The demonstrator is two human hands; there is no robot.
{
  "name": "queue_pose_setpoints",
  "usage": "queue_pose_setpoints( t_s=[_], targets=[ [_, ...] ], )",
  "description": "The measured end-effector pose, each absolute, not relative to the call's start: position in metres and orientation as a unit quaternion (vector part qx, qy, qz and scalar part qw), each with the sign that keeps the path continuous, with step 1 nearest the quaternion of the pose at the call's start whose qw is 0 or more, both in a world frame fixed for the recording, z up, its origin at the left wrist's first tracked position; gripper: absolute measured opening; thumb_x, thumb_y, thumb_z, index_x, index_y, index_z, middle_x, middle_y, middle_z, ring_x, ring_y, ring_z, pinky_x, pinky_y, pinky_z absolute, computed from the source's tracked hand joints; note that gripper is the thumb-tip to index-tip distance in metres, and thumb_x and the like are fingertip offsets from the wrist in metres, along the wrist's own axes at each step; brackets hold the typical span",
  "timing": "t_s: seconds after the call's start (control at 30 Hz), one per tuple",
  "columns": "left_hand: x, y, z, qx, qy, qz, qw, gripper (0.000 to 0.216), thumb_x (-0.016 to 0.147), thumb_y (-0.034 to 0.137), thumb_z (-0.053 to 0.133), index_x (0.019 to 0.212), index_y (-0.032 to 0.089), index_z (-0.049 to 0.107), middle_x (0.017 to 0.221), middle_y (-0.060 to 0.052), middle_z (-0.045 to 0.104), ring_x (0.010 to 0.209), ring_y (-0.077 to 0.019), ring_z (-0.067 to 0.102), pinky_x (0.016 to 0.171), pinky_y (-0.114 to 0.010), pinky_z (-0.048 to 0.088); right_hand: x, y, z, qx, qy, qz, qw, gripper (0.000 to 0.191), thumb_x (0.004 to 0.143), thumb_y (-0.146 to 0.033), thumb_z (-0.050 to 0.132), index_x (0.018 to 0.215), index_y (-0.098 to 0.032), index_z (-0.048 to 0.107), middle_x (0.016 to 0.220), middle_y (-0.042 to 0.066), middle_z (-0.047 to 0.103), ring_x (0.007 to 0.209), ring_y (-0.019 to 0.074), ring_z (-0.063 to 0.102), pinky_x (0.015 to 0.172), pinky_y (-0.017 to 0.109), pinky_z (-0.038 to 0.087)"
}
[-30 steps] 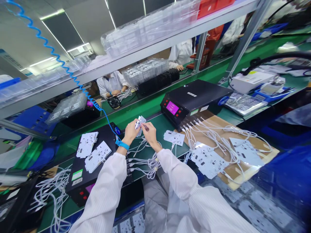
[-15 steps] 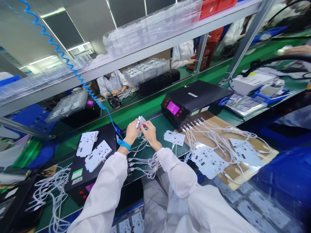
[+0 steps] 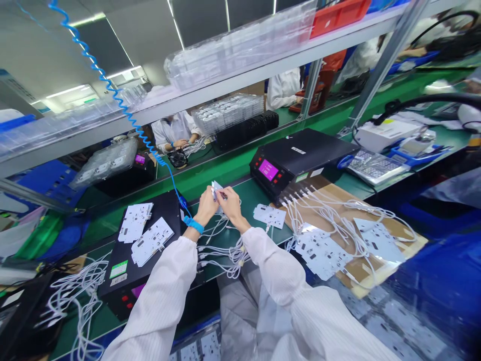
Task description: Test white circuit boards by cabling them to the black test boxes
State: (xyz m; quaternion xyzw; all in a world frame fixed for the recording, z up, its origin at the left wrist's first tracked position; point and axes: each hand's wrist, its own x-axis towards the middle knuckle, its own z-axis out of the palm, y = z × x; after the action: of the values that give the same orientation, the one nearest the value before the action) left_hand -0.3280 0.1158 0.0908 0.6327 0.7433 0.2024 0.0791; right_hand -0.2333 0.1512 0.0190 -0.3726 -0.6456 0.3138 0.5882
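Observation:
My left hand (image 3: 206, 207), with a blue wrist strap (image 3: 193, 224), is closed on a small white circuit board (image 3: 216, 185) held up above the bench. My right hand (image 3: 230, 205) meets it from the right, thumb and fingers pinched against the board's near edge. Whatever is between those fingertips is hidden. White cables (image 3: 229, 255) run over the bench just below both hands. One white board (image 3: 269, 215) lies right of my right hand, a cable at its lower edge. To the left, more white boards (image 3: 153, 241) rest on a black box (image 3: 119, 288).
A black tester (image 3: 267, 170) with a lit pink screen stands behind, cables plugged into its front. Boards (image 3: 323, 253) and cables cover a brown sheet (image 3: 361, 291) at right. A coiled blue cord (image 3: 128, 114) hangs at left. Overhead runs a shelf (image 3: 240, 75); a co-worker (image 3: 175, 131) sits beyond.
My hands stay together at the board, with only slight finger movement. The view has shifted a little, and the coiled cord's upper part appears farther right.

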Motion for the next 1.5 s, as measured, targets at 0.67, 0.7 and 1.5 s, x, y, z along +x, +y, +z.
queue_pose_setpoints(
  t_s=[0.67, 0.7, 1.5],
  targets=[
    [-0.360, 0.113, 0.097, 0.505, 0.831, 0.235, 0.001, 0.036, 0.091, 0.006, 0.053, 0.127, 0.005, 0.053, 0.129, -0.027, 0.060, 0.122, -0.0346, 0.065, 0.099, -0.043, 0.051, -0.264, 0.221, -0.001, -0.481, -0.727, 0.272, 0.407, 0.021, 0.095, -0.020, 0.060, 0.094, -0.017, 0.081, 0.100, 0.011, 0.076, 0.090, 0.0220, 0.071, 0.086, 0.031, 0.052],
    [-0.359, 0.112, 0.097, 0.499, 0.835, 0.233, -0.003, 0.039, 0.090, 0.003, 0.050, 0.129, 0.005, 0.052, 0.130, -0.027, 0.059, 0.121, -0.0349, 0.065, 0.098, -0.044, 0.052, -0.271, 0.222, -0.004, -0.480, -0.741, 0.268, 0.386, 0.022, 0.095, -0.019, 0.059, 0.094, -0.017, 0.081, 0.101, 0.012, 0.077, 0.092, 0.0227, 0.072, 0.086, 0.031, 0.052],
    [-0.351, 0.114, 0.097, 0.495, 0.842, 0.216, 0.015, 0.056, 0.084, -0.001, 0.056, 0.137, 0.013, 0.046, 0.140, -0.022, 0.054, 0.130, -0.0353, 0.062, 0.099, -0.041, 0.053, -0.260, 0.197, -0.022, -0.182, -0.944, 0.209, 0.179, 0.017, 0.090, -0.010, 0.068, 0.100, -0.015, 0.081, 0.117, 0.015, 0.073, 0.110, 0.0254, 0.064, 0.101, 0.037, 0.048]
  ],
)
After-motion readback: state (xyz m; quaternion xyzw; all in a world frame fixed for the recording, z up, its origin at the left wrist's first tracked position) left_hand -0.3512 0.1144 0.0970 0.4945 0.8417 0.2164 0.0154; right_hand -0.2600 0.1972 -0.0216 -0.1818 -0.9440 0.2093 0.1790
